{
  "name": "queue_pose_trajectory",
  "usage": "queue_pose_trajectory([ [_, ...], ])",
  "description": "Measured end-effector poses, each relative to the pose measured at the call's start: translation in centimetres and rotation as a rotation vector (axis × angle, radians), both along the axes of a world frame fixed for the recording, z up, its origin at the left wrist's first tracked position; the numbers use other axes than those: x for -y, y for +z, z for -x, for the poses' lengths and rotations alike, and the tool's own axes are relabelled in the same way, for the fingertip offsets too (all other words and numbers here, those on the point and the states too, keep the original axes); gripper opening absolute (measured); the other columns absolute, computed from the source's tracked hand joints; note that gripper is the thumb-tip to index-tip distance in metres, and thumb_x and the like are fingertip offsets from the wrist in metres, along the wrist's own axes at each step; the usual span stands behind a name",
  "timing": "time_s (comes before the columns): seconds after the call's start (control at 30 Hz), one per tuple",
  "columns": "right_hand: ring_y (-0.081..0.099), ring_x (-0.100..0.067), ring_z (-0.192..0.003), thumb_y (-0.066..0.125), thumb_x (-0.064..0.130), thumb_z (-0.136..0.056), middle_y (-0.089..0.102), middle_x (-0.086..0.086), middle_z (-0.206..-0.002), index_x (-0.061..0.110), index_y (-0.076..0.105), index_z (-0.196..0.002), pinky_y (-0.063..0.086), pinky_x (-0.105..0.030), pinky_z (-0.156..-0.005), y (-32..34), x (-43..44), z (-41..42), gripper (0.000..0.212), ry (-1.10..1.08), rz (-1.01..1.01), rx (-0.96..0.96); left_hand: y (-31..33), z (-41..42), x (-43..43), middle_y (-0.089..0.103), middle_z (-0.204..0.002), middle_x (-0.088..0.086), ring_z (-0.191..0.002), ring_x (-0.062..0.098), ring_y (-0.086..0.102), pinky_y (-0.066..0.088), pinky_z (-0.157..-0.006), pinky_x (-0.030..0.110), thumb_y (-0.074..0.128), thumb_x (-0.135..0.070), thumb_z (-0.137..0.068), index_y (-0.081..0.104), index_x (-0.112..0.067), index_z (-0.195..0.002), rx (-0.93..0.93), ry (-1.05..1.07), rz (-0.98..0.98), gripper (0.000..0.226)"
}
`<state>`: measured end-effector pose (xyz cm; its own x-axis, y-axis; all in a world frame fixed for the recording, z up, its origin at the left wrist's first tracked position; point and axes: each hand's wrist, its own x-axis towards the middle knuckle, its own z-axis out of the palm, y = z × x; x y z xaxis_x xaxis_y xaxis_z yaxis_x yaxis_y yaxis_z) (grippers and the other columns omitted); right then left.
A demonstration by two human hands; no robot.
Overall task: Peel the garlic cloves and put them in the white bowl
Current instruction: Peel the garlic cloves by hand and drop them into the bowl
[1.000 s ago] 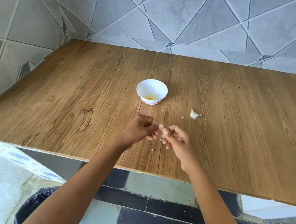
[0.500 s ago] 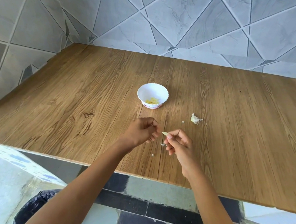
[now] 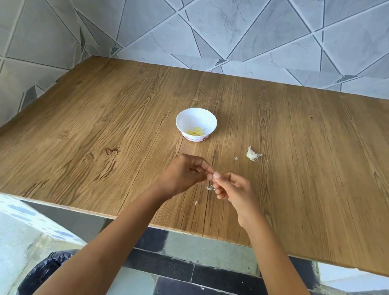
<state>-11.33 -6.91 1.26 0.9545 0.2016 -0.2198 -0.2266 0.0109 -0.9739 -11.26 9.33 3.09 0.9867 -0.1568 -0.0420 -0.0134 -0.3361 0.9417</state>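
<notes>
Hands had rejoined, left hand [image 3: 182, 174] and right hand [image 3: 232, 192] fingers pinched on one clove (mostly hidden), so a hard tug could flick it off the desk [image 3: 89, 146].

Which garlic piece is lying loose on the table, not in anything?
The whitish, papery clove right of the white bowl. The yellow pieces sit inside the bowl; the left hand and right hand pinch a mostly hidden bit.

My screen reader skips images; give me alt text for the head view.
A person's left hand and right hand meet over a wooden table, pinching a garlic clove mostly hidden by the fingers. Beyond stands a white bowl holding peeled cloves; a garlic piece and skin scraps lie to its right.
</notes>
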Motion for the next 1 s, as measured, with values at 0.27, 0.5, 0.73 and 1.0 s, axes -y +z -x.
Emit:
queue_pose_trajectory([
  [0.27,0.063,-0.004,-0.075,0.055,0.004,-0.092,0.070,0.003,-0.086,0.012,0.069,-0.098,0.051,-0.014,-0.069,-1.0,0.7,0.1,0.017,0.009,0.187,0.164,-0.8,0.1,-0.9,0.067,-0.072,0.007,-0.066,0.014,0.061,0.051,-0.066,0.028,0.067,-0.004,-0.084,0.070,-0.009,-0.084,-0.088,0.233,0.051,0.006],
  [0.5,0.063,-0.010,-0.095,0.062,0.005,-0.088,0.069,0.000,-0.107,0.009,0.064,-0.115,0.051,-0.021,-0.081,-2.5,1.4,0.5,0.028,0.005,0.677,0.605,-1.2,-2.4,-3.0,0.069,-0.081,0.002,-0.077,0.016,0.063,0.051,-0.071,0.028,0.070,-0.005,-0.077,0.072,-0.013,-0.083,0.001,0.500,-0.346,0.010],
  [0.73,0.060,-0.023,-0.106,0.062,0.015,-0.089,0.063,-0.007,-0.118,0.006,0.059,-0.122,0.043,-0.023,-0.089,-2.7,1.9,1.3,0.034,-0.005,0.861,0.625,-2.3,-2.3,-2.6,0.070,-0.084,0.001,-0.079,0.018,0.065,0.054,-0.071,0.032,0.061,0.000,-0.078,0.071,-0.011,-0.084,0.052,0.499,-0.498,0.016],
  [1.0,0.012,-0.019,-0.145,0.037,0.042,-0.099,0.013,-0.007,-0.157,0.008,0.015,-0.149,0.004,-0.025,-0.112,-2.6,0.0,2.0,0.065,0.251,1.090,0.520,-2.1,0.4,-2.4,0.070,-0.085,-0.007,-0.067,0.006,0.061,0.049,-0.069,0.014,0.066,0.001,-0.077,0.073,-0.011,-0.088,0.150,0.462,-0.364,0.018],
])
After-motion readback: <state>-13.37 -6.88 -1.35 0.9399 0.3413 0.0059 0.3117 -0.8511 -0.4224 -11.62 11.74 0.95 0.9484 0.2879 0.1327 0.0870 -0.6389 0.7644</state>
